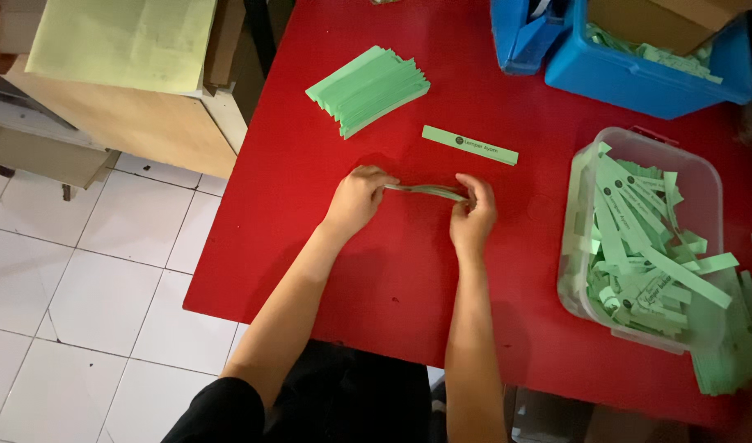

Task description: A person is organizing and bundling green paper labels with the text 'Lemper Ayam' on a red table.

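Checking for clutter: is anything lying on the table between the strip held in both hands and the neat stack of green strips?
Nothing visible: only bare red table lies between the held strip and the stack. The single loose strip lies off to the right.

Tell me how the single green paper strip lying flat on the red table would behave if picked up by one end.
The single strip looks long, thin and flat, so it would probably droop and weigh almost nothing. The one between the left hand and right hand already bends. A push would likely slide it.

Red table [409, 271] with stacked green strips [368, 90], one loose strip [469, 145], clear tub [704, 184] (strip-filled), blue bins [646, 78].
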